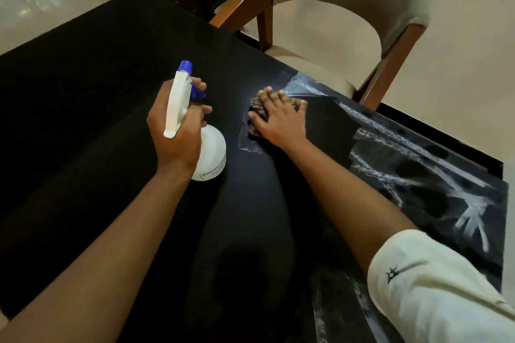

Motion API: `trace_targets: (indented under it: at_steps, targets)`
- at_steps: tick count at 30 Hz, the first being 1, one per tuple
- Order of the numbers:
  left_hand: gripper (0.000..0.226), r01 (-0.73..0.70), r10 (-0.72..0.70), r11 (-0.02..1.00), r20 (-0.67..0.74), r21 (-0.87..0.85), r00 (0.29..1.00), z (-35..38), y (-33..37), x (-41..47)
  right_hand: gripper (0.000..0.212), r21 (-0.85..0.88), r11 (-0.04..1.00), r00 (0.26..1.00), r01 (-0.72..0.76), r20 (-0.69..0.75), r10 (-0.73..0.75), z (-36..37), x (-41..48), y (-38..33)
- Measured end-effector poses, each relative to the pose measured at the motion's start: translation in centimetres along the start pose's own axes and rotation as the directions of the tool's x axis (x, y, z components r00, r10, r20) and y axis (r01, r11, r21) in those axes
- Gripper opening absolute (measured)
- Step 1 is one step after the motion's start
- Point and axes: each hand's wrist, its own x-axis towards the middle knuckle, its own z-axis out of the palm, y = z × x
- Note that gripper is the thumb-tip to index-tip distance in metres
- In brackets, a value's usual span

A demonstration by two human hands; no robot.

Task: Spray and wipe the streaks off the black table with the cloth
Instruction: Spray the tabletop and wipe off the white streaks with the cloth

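Left hand (178, 131) grips the white spray bottle (207, 153) by its neck, held above the black table (83, 125). Right hand (278, 117) lies flat, fingers straight, pressing a dark cloth (255, 113), apparently brown, onto the tabletop. White streaks (418, 170) remain along the right edge.

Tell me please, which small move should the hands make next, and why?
Probably the right hand should slide the cloth rightward and toward the near edge, over the white streaks covering that side of the black table. The hand presses the cloth flat at their edge; the left hand grips the spray bottle aside.
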Motion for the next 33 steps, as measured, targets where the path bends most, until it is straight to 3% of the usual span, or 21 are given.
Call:
trace_targets:
  at_steps: [2, 5, 8, 11, 14, 18, 22, 27, 30, 33]
  targets:
    - [0.041, -0.024, 0.024, 1.000, 0.018, -0.005, 1.000, 1.0, -0.1, 0.7, 0.067, 0.010, 0.988, 0.988, -0.152, -0.032, 0.152, -0.6, 1.8, 3.2]
    - [0.041, -0.043, 0.044, 0.999, 0.042, -0.021, 0.998, 1.7, -0.4, 1.3, 0.070, 0.047, 0.911, 0.911, -0.410, -0.033, 0.412, -1.3, 3.4, 7.6]
    - [0.041, -0.039, 0.041, 0.999, 0.050, -0.033, 0.998, 1.7, -0.8, 1.5, 0.070, 0.047, 0.846, 0.845, -0.531, -0.039, 0.533, -1.1, 3.9, 8.1]
    - [0.037, -0.040, 0.042, 0.999, 0.051, -0.037, 0.998, 1.9, -1.0, 1.3, 0.072, 0.035, 0.887, 0.886, -0.461, -0.037, 0.462, -0.8, 4.3, 5.7]
    - [0.041, -0.080, 0.083, 0.996, 0.062, -0.048, 0.995, 2.0, -0.8, 1.2, 0.073, 0.022, 0.972, 0.971, -0.234, -0.039, 0.235, -0.1, 5.2, 2.6]
    - [0.051, -0.124, 0.127, 0.991, 0.057, -0.059, 0.990, 2.0, -0.7, 1.1, 0.072, 0.005, 0.999, 0.999, -0.045, 0.002, 0.045, 0.1, 6.3, 1.3]
    - [0.048, -0.129, 0.133, 0.990, 0.052, -0.062, 0.990, 2.0, -0.8, 1.1, 0.069, 0.017, 0.980, 0.979, -0.198, -0.052, 0.199, -0.7, 6.6, 4.4]
    - [0.051, -0.129, 0.134, 0.989, 0.063, -0.078, 0.989, 2.0, -1.0, 1.2, 0.063, 0.058, 0.853, 0.852, -0.519, -0.039, 0.521, -2.4, 5.7, 10.3]
    - [0.047, -0.129, 0.133, 0.989, 0.054, -0.072, 0.990, 2.1, -1.4, 1.2, 0.061, 0.052, 0.823, 0.823, -0.566, -0.011, 0.567, -2.5, 6.1, 10.2]
    - [0.041, -0.131, 0.134, 0.989, 0.039, -0.064, 0.990, 2.3, -1.9, 1.1, 0.063, 0.066, 0.863, 0.863, -0.501, -0.033, 0.503, -1.8, 7.4, 8.0]
